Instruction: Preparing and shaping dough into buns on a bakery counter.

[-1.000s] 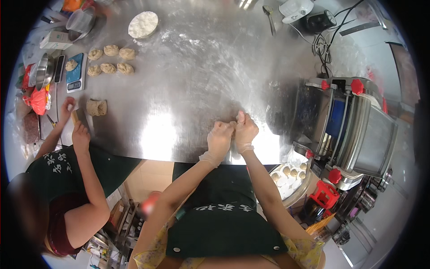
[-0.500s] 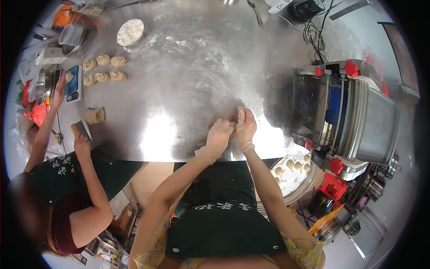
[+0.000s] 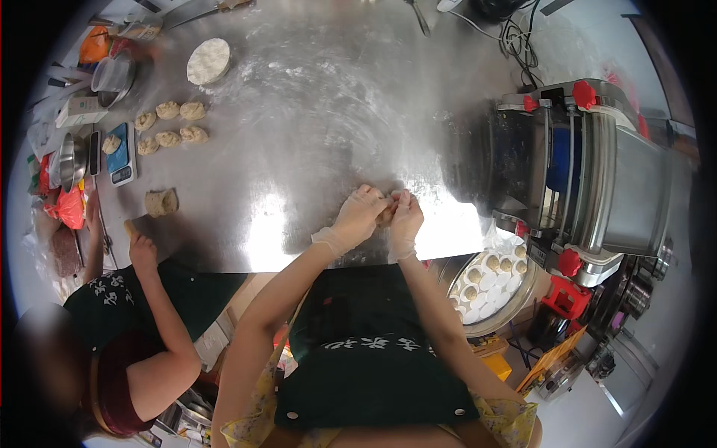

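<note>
1. Dough [image 3: 385, 217]: small piece, between both hands, low over the near edge of the steel table [image 3: 314, 149]. We see it only in part; fingers cover the rest.
2. Left hand [image 3: 360, 213]: clear glove, fingers curled and clamped on the dough's left side.
3. Right hand [image 3: 405, 218]: clear glove, fingers bent, clamped on the dough's right side, just beside the left hand.
4. Well left of the left hand we have a block [image 3: 160, 202] of dough; beyond it, six lumps [image 3: 168, 139] in two rows.
5. Left of those lumps, a scale [image 3: 122, 175] bears one more lump [image 3: 111, 144].
6. Far ahead and left of the left hand: bowl [image 3: 208, 62] of white flour.
7. Right of and nearer than the right hand: round tray [image 3: 529, 293], with dough balls [image 3: 493, 263] on white rounds.
8. Well right of the right hand: metal machine [image 3: 635, 201] with red knobs [image 3: 584, 94].
9. Far left of the left hand, we see a co-worker's hand [image 3: 143, 252] closed on a handle [image 3: 131, 227].
</note>
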Motion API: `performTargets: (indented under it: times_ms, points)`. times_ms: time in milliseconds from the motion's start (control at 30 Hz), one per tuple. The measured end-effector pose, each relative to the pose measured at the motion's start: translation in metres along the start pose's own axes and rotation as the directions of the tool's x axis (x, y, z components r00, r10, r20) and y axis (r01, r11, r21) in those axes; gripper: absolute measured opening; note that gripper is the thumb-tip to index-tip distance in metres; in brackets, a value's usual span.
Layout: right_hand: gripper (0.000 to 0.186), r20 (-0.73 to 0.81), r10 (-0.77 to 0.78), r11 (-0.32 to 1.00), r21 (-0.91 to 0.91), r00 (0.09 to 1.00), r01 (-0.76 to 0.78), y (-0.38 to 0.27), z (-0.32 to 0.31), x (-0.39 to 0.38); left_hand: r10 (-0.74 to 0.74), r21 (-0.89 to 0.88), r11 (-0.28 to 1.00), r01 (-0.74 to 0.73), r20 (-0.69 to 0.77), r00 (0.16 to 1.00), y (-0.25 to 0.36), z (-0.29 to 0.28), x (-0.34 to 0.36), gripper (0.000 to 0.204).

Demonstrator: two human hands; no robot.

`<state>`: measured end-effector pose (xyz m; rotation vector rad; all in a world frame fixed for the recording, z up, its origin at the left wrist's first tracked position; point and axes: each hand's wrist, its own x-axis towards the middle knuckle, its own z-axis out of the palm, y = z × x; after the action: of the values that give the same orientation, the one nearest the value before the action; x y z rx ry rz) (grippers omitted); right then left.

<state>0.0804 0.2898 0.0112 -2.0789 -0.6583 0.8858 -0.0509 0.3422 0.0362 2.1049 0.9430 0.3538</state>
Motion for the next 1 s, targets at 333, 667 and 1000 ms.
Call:
performTargets:
  times_ms: [333, 667, 1000]
  points:
    - [0.013, -0.063, -0.616, 0.691, -0.523, 0.785, 0.499, -0.004, 0.021, -0.007, 0.203, 0.450, 0.884, -0.128, -0.123, 0.971, -0.003, 0.028, -0.050, 0.047]
    - [0.022, 0.017, -0.131, 0.972, -0.194, 0.991, 0.132, -0.022, -0.004, -0.012, -0.160, 0.073, 0.980, 0.183, -0.242, 0.957, 0.010, 0.047, -0.060, 0.055]
    - [0.025, 0.092, -0.388, 0.841, -0.372, 0.917, 0.393, -0.048, 0.014, -0.008, -0.435, -0.359, 0.889, 0.284, -0.467, 0.770, 0.010, 0.066, -0.053, 0.039]
